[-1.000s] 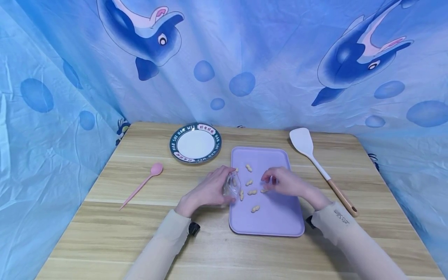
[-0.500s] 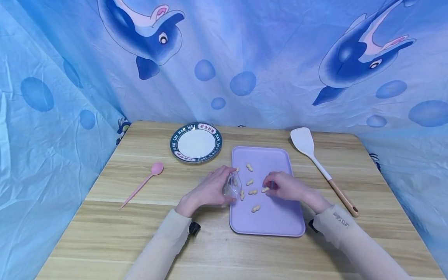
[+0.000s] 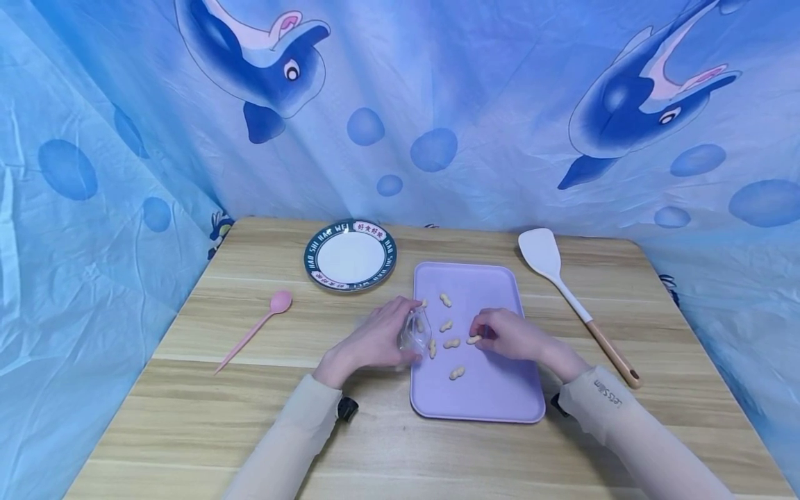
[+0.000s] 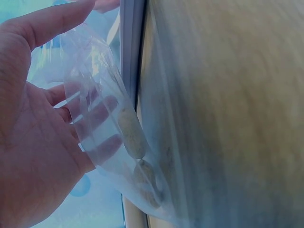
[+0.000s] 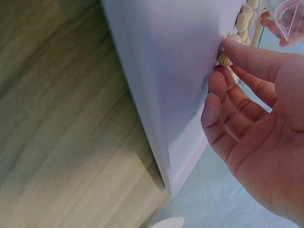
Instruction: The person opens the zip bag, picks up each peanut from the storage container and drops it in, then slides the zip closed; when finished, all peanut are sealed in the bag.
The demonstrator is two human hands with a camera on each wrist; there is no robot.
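Left hand (image 3: 378, 337) grips a clear plastic bag (image 3: 414, 333) at the left edge of my lilac rectangular tray (image 3: 484, 396), right hand (image 3: 514, 335) pinches one tan, knobbly peanut (image 5: 224, 59) around mid-tray. I'd pinch lightly so it doesn't crack, and hold the bag wide.

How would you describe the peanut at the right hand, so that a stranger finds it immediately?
On the wooden table, find the purple tray. There, the right hand pinches the peanut. In the head view, it lies farther right than every other peanut visible.
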